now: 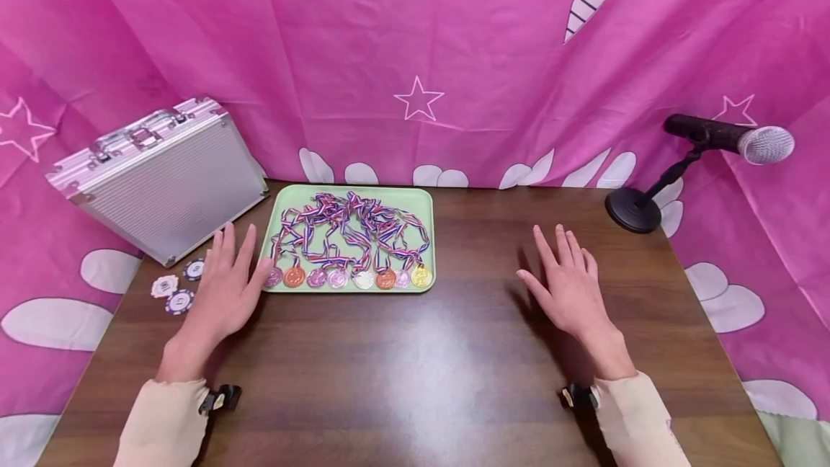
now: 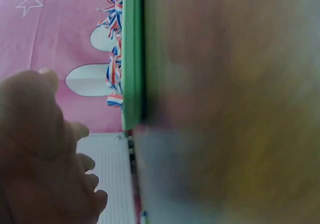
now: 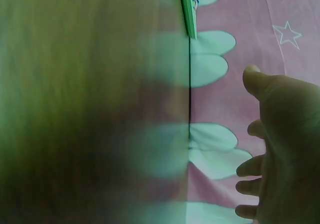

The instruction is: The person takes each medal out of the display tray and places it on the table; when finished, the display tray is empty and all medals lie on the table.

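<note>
The left hand (image 1: 223,298) holds nothing, fingers spread, just left of the green tray (image 1: 413,200). The tray, with shiny medals (image 1: 385,279) on it, lies between the hands, much nearer the left one, its long side running left to right. The right hand (image 1: 570,292), well right of the tray, is empty and spread too. Under the tray is a brown table (image 1: 480,251); behind it hangs pink cloth (image 1: 350,56).
</note>
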The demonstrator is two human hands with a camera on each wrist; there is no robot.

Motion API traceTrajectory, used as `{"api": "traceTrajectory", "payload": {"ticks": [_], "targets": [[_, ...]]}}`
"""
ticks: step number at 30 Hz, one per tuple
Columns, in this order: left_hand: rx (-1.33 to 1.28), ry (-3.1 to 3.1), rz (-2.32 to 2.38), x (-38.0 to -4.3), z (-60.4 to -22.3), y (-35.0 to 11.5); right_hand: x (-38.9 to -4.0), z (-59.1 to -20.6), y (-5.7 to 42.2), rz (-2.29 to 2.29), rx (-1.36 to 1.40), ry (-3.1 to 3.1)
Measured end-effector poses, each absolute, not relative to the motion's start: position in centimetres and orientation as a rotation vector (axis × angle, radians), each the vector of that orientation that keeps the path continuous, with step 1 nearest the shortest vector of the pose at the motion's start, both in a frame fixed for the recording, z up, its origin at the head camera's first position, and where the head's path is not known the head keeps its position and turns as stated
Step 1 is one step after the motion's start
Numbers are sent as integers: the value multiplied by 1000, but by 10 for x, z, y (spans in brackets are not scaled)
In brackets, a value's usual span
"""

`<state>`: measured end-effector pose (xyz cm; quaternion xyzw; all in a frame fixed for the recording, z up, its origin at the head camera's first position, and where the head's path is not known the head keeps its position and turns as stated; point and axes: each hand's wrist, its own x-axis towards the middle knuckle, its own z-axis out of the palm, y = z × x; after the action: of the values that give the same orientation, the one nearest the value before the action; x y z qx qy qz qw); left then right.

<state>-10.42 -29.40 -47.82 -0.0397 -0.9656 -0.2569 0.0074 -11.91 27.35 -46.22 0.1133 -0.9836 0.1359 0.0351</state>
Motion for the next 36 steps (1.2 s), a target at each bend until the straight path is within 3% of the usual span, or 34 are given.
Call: {"api": "traceTrajectory", "payload": {"ticks": [20,36], "targets": [[254,-2579,-1076,-100,-506,-282,-114,-484,194,819,367,-2715],[288,-2556,-1056,-99,-518,-279,-117,-504,126,1224,340,-2580]]}}
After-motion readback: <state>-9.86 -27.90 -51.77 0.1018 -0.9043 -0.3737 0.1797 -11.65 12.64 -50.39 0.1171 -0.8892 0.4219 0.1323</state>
